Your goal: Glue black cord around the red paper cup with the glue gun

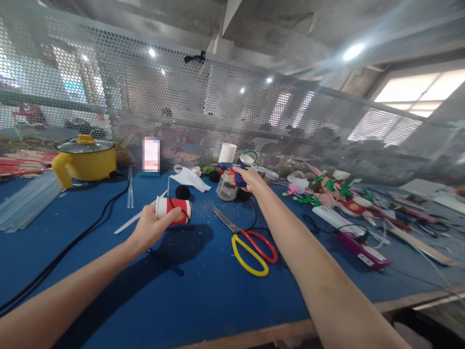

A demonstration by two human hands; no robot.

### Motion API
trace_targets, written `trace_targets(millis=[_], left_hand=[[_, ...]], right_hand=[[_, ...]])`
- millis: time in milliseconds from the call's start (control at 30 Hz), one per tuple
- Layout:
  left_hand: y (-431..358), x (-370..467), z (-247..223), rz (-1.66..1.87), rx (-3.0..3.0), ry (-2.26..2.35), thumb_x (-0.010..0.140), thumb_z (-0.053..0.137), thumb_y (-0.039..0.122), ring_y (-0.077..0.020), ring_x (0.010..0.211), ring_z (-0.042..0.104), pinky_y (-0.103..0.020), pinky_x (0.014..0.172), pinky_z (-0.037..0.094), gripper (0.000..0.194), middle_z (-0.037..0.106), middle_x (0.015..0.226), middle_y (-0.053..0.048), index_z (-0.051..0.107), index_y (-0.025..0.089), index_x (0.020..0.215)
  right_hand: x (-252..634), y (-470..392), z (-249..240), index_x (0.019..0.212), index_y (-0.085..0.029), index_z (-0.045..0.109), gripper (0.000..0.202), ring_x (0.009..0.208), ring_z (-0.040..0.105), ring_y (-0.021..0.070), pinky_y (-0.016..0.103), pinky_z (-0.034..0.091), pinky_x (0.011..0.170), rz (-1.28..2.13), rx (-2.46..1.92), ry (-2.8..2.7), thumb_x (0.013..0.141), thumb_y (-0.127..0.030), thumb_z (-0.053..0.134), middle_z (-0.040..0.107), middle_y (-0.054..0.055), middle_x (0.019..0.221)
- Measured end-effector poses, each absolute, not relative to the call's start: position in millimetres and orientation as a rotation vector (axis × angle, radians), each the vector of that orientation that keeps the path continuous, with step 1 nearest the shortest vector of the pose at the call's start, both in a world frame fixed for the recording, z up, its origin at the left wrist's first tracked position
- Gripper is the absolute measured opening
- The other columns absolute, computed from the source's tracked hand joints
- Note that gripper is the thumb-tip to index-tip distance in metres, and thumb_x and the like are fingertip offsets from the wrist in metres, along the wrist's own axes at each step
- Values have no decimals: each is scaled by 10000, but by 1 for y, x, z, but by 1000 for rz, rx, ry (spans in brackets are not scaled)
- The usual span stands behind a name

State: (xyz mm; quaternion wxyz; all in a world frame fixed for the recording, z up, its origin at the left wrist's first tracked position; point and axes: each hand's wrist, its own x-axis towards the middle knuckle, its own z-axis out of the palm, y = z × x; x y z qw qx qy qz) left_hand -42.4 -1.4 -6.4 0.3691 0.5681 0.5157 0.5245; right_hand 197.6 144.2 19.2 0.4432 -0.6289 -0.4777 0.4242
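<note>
While your right hand [249,178] is gripping a blue plastic glue gun [225,166], your left hand [155,225] is clasping, best lightly, a red-and-white paper cup [176,205]

From where I stand, a hand could slip over the blue table [203,305] between the left arm [80,286] and the big scissors [238,231]. The right arm [308,247] blocks the way from them to the purple power strip [363,252]. Behind the scissors, a see-through jar [227,191] gets in the way.
</note>
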Motion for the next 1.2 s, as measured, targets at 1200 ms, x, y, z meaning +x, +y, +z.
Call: trace_targets(millis=[1200], left_hand=[[-11, -39, -3, 1148, 1958, 1279, 689, 564, 316, -89, 445, 444, -196, 415, 336, 192, 511, 493, 28, 574, 141, 609]], right_hand=[[112, 11, 26, 639, -155, 499, 96, 615, 478, 106, 255, 392, 583, 550, -998, -2124, 735, -157, 508, 519, 6, 671]])
